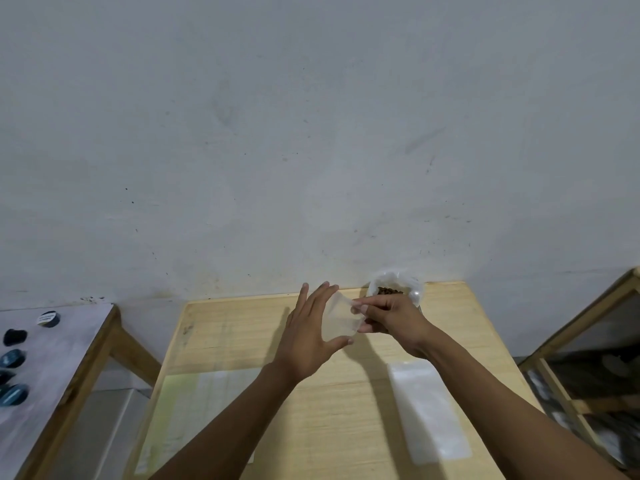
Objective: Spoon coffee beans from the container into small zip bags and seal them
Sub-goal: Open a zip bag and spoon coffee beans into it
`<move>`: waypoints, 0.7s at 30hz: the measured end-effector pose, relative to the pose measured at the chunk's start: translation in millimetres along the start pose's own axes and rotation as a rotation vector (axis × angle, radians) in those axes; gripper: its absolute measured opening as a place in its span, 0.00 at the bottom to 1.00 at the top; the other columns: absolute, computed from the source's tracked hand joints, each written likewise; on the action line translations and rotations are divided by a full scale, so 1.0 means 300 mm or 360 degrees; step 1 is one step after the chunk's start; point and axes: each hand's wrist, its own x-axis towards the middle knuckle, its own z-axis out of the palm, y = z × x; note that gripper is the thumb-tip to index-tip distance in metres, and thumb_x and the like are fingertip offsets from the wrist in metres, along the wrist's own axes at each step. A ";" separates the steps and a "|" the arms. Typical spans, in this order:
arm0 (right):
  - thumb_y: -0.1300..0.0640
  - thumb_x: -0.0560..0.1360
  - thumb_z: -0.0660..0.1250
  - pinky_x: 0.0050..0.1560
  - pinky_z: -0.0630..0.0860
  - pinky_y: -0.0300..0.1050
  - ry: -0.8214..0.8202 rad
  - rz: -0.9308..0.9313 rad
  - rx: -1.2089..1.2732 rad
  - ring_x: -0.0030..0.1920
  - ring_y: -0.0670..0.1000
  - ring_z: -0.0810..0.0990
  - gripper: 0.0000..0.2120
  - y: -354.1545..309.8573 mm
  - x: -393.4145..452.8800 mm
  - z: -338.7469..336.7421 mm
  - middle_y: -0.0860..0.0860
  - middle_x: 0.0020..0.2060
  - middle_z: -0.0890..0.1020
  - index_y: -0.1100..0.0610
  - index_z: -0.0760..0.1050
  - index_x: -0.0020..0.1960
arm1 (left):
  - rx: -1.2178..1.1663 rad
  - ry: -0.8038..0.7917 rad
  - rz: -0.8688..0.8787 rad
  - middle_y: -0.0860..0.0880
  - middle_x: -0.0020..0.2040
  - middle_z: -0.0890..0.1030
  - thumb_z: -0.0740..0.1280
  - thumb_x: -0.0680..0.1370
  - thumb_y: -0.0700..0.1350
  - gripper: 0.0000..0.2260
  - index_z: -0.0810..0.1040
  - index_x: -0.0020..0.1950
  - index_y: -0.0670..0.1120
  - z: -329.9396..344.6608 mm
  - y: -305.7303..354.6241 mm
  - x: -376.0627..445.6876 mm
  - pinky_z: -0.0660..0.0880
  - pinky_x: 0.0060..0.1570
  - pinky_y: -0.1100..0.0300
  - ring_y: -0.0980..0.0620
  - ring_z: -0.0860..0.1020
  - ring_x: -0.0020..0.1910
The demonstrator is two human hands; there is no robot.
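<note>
Head view, centre frame: hands, left (308,336) and right (391,315), pinching one empty bag (341,318) above worktop (242,327), probably opening it for beans (389,291).

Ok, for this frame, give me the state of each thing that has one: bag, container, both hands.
small zip bag: empty, held up between both hands, off the table.
container: open, coffee beans visible inside, standing at the table's far edge.
left hand: fingers spread, thumb under the bag.
right hand: pinching the bag's right edge.
</note>
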 end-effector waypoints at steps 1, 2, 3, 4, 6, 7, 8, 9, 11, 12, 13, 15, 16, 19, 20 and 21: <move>0.65 0.80 0.64 0.47 0.82 0.40 -0.0004 0.0003 -0.0005 0.39 0.51 0.82 0.10 0.000 0.000 -0.004 0.56 0.50 0.83 0.60 0.82 0.57 | 0.0030 0.0031 0.0005 0.62 0.76 0.60 0.75 0.68 0.62 0.42 0.57 0.76 0.58 0.001 0.000 0.003 0.62 0.73 0.50 0.54 0.50 0.79; 0.64 0.80 0.64 0.47 0.82 0.40 -0.0010 0.0005 -0.0011 0.39 0.51 0.82 0.10 -0.003 -0.001 -0.009 0.56 0.50 0.83 0.61 0.82 0.57 | 0.0069 0.0055 0.0013 0.61 0.75 0.63 0.75 0.67 0.63 0.42 0.58 0.76 0.57 0.003 0.000 0.007 0.63 0.72 0.50 0.54 0.55 0.78; 0.64 0.80 0.64 0.47 0.82 0.40 -0.0016 0.0006 -0.0023 0.39 0.51 0.83 0.10 -0.005 -0.003 -0.016 0.56 0.50 0.83 0.61 0.82 0.58 | 0.0105 0.0069 0.0027 0.59 0.74 0.65 0.74 0.67 0.64 0.43 0.59 0.76 0.55 0.006 -0.002 0.009 0.64 0.71 0.51 0.54 0.59 0.76; 0.64 0.80 0.64 0.46 0.81 0.40 -0.0022 0.0008 -0.0035 0.39 0.50 0.83 0.10 -0.006 -0.007 -0.022 0.56 0.50 0.83 0.62 0.81 0.58 | 0.0132 0.0072 0.0050 0.58 0.73 0.66 0.73 0.67 0.65 0.43 0.59 0.77 0.53 0.012 -0.005 0.010 0.64 0.71 0.53 0.54 0.61 0.75; 0.64 0.80 0.64 0.44 0.81 0.38 -0.0033 0.0012 -0.0062 0.36 0.48 0.82 0.11 -0.006 -0.012 -0.033 0.56 0.49 0.83 0.64 0.80 0.59 | 0.0164 0.0056 0.0113 0.57 0.74 0.65 0.71 0.66 0.69 0.45 0.60 0.76 0.51 0.030 -0.016 0.013 0.59 0.74 0.56 0.53 0.56 0.77; 0.64 0.80 0.64 0.43 0.80 0.38 -0.0038 0.0014 -0.0074 0.36 0.47 0.82 0.11 -0.004 -0.015 -0.036 0.56 0.49 0.83 0.65 0.80 0.59 | 0.0159 0.0037 0.0137 0.57 0.74 0.64 0.70 0.65 0.70 0.46 0.59 0.76 0.51 0.038 -0.022 0.014 0.56 0.75 0.57 0.53 0.52 0.79; 0.64 0.80 0.64 0.43 0.80 0.38 -0.0040 0.0017 -0.0079 0.36 0.46 0.82 0.11 0.000 -0.016 -0.038 0.56 0.49 0.83 0.66 0.80 0.59 | 0.0141 0.0012 0.0144 0.57 0.75 0.62 0.71 0.64 0.70 0.47 0.59 0.76 0.51 0.043 -0.023 0.014 0.53 0.75 0.58 0.53 0.48 0.79; 0.64 0.80 0.64 0.43 0.80 0.38 -0.0041 0.0019 -0.0082 0.36 0.47 0.82 0.11 0.004 -0.016 -0.040 0.56 0.49 0.83 0.66 0.80 0.59 | 0.0119 -0.0010 0.0136 0.58 0.75 0.62 0.73 0.64 0.69 0.47 0.58 0.76 0.51 0.045 -0.020 0.014 0.53 0.75 0.58 0.54 0.47 0.79; 0.64 0.80 0.64 0.45 0.80 0.39 -0.0038 0.0018 -0.0082 0.39 0.49 0.82 0.10 0.015 -0.017 -0.046 0.56 0.49 0.83 0.65 0.81 0.58 | 0.0109 -0.0011 0.0105 0.58 0.72 0.65 0.75 0.64 0.65 0.44 0.61 0.74 0.52 0.044 -0.009 0.014 0.56 0.72 0.60 0.55 0.56 0.77; 0.64 0.80 0.64 0.45 0.81 0.40 -0.0038 0.0019 -0.0079 0.41 0.50 0.82 0.10 0.019 -0.018 -0.050 0.56 0.50 0.83 0.64 0.81 0.57 | 0.0123 0.0021 0.0096 0.58 0.70 0.68 0.75 0.66 0.63 0.41 0.62 0.73 0.52 0.045 -0.005 0.013 0.58 0.70 0.61 0.55 0.63 0.73; 0.64 0.80 0.64 0.46 0.81 0.41 -0.0043 0.0021 -0.0066 0.43 0.51 0.82 0.10 0.023 -0.018 -0.055 0.56 0.49 0.83 0.64 0.81 0.57 | 0.0142 0.0059 0.0096 0.57 0.68 0.70 0.75 0.67 0.62 0.39 0.64 0.73 0.51 0.045 -0.001 0.012 0.58 0.68 0.63 0.55 0.67 0.69; 0.64 0.80 0.65 0.49 0.82 0.44 -0.0053 0.0025 -0.0052 0.46 0.52 0.81 0.10 0.025 -0.018 -0.062 0.56 0.49 0.83 0.64 0.81 0.58 | 0.0151 0.0085 0.0089 0.56 0.66 0.72 0.74 0.69 0.60 0.37 0.65 0.73 0.50 0.047 0.004 0.009 0.58 0.66 0.64 0.56 0.69 0.65; 0.63 0.80 0.65 0.51 0.82 0.46 -0.0056 0.0028 -0.0057 0.47 0.52 0.81 0.10 0.025 -0.017 -0.067 0.57 0.50 0.83 0.64 0.81 0.58 | 0.0142 0.0078 0.0089 0.56 0.65 0.72 0.74 0.69 0.60 0.36 0.65 0.73 0.50 0.049 0.007 0.009 0.58 0.65 0.64 0.56 0.69 0.64; 0.59 0.79 0.67 0.51 0.79 0.46 -0.0086 0.0040 -0.0125 0.48 0.50 0.82 0.11 0.018 -0.018 -0.086 0.57 0.52 0.85 0.60 0.82 0.58 | 0.0091 0.0083 0.0082 0.58 0.63 0.73 0.75 0.69 0.58 0.35 0.67 0.71 0.50 0.053 0.017 0.012 0.62 0.63 0.63 0.57 0.70 0.62; 0.55 0.79 0.67 0.51 0.78 0.45 -0.0117 0.0046 -0.0150 0.50 0.49 0.83 0.11 0.018 -0.019 -0.095 0.55 0.53 0.85 0.58 0.82 0.59 | 0.0067 0.0093 0.0080 0.59 0.62 0.73 0.75 0.69 0.58 0.34 0.68 0.71 0.50 0.054 0.017 0.014 0.63 0.62 0.62 0.58 0.70 0.61; 0.52 0.79 0.67 0.53 0.78 0.45 -0.0127 0.0052 -0.0153 0.51 0.49 0.83 0.13 0.021 -0.018 -0.109 0.52 0.54 0.85 0.56 0.82 0.59 | 0.0045 0.0106 0.0081 0.60 0.61 0.73 0.75 0.68 0.58 0.33 0.68 0.70 0.50 0.058 0.014 0.014 0.64 0.62 0.62 0.59 0.70 0.61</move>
